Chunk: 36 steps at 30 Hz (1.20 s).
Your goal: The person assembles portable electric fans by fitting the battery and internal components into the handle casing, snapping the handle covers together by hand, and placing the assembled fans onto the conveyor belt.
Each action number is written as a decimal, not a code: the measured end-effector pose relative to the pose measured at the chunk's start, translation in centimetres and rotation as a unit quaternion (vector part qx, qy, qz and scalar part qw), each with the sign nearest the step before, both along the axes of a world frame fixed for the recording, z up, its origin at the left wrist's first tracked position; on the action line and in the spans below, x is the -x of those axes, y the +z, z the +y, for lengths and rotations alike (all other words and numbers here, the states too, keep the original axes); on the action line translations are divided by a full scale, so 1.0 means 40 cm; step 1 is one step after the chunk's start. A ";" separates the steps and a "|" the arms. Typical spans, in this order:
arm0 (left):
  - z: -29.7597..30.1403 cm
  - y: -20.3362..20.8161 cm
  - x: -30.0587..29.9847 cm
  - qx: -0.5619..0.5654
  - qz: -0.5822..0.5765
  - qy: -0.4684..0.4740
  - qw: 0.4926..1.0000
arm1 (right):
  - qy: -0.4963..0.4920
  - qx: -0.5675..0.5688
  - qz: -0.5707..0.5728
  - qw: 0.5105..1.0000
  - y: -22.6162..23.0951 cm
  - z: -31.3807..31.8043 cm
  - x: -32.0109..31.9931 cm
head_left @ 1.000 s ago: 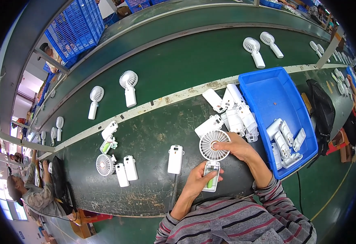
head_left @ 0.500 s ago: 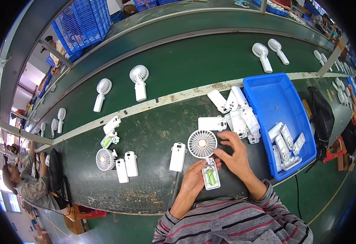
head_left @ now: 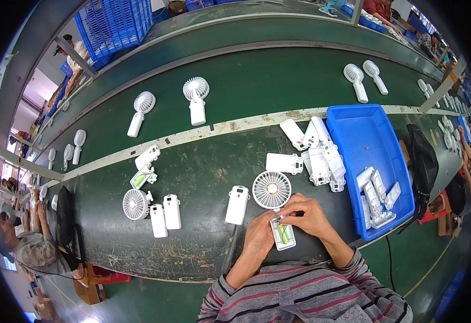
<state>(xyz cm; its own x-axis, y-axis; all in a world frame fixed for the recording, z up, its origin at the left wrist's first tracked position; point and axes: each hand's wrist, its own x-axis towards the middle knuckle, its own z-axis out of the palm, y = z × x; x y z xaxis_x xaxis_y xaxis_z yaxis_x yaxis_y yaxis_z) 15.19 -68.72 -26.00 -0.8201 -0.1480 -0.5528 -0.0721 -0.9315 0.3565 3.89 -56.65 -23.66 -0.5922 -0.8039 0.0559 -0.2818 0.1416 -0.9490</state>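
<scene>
A white handheld fan (head_left: 272, 190) lies in front of me, its round grille away from me and its handle opened toward me. Inside the handle a green battery cell (head_left: 283, 234) shows. My left hand (head_left: 259, 233) grips the handle from its left side. Over the upper end of the handle, just below the grille, my right hand (head_left: 306, 216) has its thumb and forefinger pinched together; what lies between them is too small to make out. Left of the fan rests a white handle cover (head_left: 237, 205), and another cover (head_left: 284, 163) lies beyond the grille.
A blue bin (head_left: 372, 161) with several white casings stands at right, beside a pile of covers (head_left: 321, 159). At left lie another opened fan (head_left: 137, 204) and more covers (head_left: 172, 211). Finished-looking fans (head_left: 196, 99) lie on the green belt (head_left: 257, 81). A co-worker (head_left: 25, 242) sits far left.
My right hand has come down from beside the grille to the top of the opened handle, its spread fingers now pinched. My left hand still holds the handle. The whole view has shifted slightly.
</scene>
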 end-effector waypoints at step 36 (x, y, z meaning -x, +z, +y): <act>-0.054 0.071 -0.020 0.056 0.034 0.052 0.997 | -0.108 -0.134 0.322 0.931 0.055 -0.134 0.096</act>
